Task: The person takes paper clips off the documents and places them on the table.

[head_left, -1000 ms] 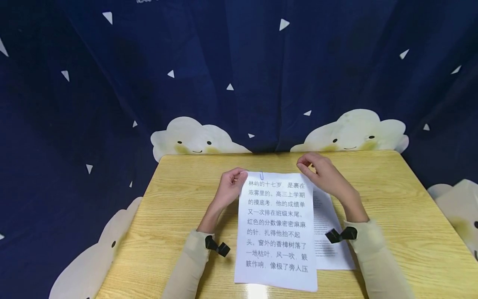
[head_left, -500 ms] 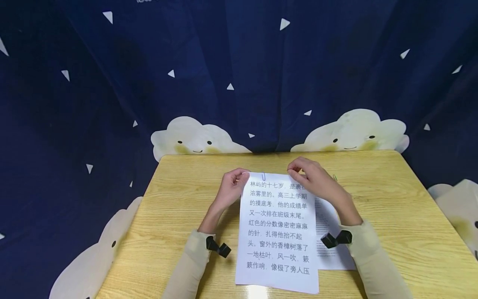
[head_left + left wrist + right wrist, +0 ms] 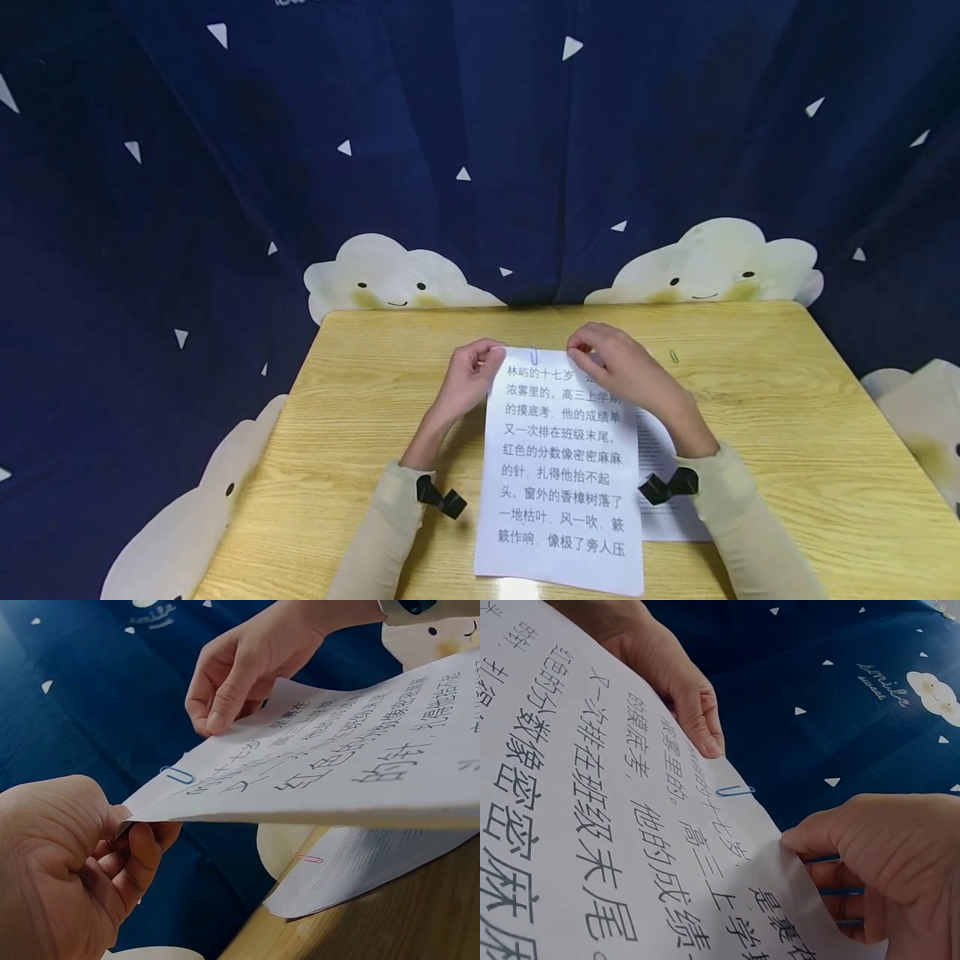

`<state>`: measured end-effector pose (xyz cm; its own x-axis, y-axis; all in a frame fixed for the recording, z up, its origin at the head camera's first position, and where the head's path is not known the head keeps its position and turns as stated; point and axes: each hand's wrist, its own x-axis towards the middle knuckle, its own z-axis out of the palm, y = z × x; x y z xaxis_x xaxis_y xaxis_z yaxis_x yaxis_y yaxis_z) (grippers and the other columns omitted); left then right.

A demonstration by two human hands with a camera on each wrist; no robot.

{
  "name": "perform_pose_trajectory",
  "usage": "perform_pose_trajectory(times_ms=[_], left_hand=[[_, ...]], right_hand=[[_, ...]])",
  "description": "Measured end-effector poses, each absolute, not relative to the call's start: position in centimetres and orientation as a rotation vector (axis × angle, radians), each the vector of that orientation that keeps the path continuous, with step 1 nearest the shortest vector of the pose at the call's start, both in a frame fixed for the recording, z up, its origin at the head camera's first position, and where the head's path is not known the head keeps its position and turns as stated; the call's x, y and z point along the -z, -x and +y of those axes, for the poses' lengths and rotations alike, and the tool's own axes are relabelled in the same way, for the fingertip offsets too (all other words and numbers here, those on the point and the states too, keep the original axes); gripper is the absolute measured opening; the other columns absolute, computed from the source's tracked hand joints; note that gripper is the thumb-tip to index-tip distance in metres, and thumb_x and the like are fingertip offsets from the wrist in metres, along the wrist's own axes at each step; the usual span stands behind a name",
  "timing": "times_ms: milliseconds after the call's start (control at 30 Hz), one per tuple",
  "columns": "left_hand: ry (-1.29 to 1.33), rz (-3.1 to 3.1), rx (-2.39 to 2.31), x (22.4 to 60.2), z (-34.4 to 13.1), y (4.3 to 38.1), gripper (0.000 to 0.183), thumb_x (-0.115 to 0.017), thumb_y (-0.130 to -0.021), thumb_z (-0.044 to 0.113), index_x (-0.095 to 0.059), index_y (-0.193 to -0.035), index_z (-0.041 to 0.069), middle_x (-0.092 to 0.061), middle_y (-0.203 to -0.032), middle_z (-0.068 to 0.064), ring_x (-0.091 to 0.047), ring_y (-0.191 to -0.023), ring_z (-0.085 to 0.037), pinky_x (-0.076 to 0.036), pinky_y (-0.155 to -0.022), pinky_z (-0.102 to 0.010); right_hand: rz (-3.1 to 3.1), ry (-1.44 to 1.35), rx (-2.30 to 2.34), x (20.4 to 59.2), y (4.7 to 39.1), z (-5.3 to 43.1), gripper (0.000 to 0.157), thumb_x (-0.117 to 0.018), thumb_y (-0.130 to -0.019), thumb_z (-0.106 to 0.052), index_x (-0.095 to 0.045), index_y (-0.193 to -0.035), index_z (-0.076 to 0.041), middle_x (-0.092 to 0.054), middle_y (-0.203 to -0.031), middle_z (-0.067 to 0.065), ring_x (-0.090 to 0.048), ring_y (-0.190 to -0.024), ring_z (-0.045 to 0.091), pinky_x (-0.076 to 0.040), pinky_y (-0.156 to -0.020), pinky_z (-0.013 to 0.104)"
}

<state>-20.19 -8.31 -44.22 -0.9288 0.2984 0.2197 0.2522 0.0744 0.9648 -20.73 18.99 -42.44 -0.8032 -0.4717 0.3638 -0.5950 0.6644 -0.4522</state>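
A white sheet of paper printed with large Chinese characters is held up, tilted, above the table. A blue paper clip sits on its top edge. My left hand pinches the top left corner, its thumb on the printed side. To the right of the clip, my right hand pinches the top edge, with the thumb in front and the other fingers behind. Partly covered by the raised sheet, a second sheet with small print lies on the table; a pink paper clip shows at its edge.
A small green paper clip lies on the wooden table, beyond the right forearm. Behind the table hangs a dark blue curtain with white triangles and smiling clouds.
My right hand has moved left and slightly down along the top edge toward the blue clip, now pinching the paper. The green paper clip has come into view. The sheet has shifted slightly right.
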Motion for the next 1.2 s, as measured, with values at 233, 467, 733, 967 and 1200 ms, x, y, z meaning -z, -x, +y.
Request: perform_pose_trajectory(times_ms=[233,467,733,967,1200], left_hand=[[-0.576,2.277,-2.014,45.7,-8.0,21.1,0.023,-0.053,-0.108,0.002,-0.070,-0.111,-0.013,-0.073,-0.094,-0.029,-0.068,-0.064,-0.020,-0.054,-0.055,-0.024],[-0.600,2.302,-2.004,46.9,-7.9,21.7,0.023,-0.055,-0.108,0.007,-0.072,-0.111,-0.008,-0.074,-0.094,-0.025,-0.068,-0.062,-0.016,-0.054,-0.054,-0.024],[-0.648,2.301,-1.980,46.9,-7.7,21.4,0.023,-0.057,-0.109,0.012,-0.073,-0.111,-0.004,-0.075,-0.093,-0.020,-0.069,-0.063,-0.015,-0.056,-0.055,-0.026],[-0.671,2.311,-1.949,46.9,-7.3,21.2,0.024,-0.056,-0.109,0.013,-0.073,-0.112,-0.004,-0.075,-0.094,-0.019,-0.068,-0.062,-0.014,-0.056,-0.055,-0.026],[-0.682,2.286,-1.948,47.0,-7.0,21.0,0.023,-0.056,-0.109,0.011,-0.072,-0.113,-0.005,-0.074,-0.092,-0.020,-0.067,-0.061,-0.013,-0.055,-0.055,-0.026]], right_hand=[[-2.603,-0.867,-0.699,42.6,20.7,18.6,0.008,-0.067,-0.102,-0.017,-0.073,-0.101,-0.010,-0.070,-0.099,0.003,-0.063,-0.091,0.021,-0.053,-0.087,0.044],[-2.560,-0.876,-0.588,42.9,20.7,18.6,0.006,-0.070,-0.099,-0.012,-0.074,-0.099,-0.008,-0.071,-0.099,0.006,-0.063,-0.097,0.027,-0.049,-0.087,0.048],[-2.591,-0.896,-0.639,42.7,20.3,18.1,0.007,-0.071,-0.100,-0.013,-0.075,-0.102,-0.009,-0.071,-0.104,0.006,-0.061,-0.102,0.027,-0.048,-0.093,0.048],[-2.586,-0.926,-0.694,42.7,20.2,17.7,0.008,-0.069,-0.102,-0.015,-0.075,-0.104,-0.010,-0.071,-0.104,0.004,-0.061,-0.103,0.024,-0.048,-0.094,0.047],[-2.562,-0.965,-0.741,43.0,20.3,17.4,0.011,-0.067,-0.102,-0.016,-0.076,-0.105,-0.009,-0.072,-0.105,0.003,-0.062,-0.103,0.023,-0.050,-0.093,0.045]])
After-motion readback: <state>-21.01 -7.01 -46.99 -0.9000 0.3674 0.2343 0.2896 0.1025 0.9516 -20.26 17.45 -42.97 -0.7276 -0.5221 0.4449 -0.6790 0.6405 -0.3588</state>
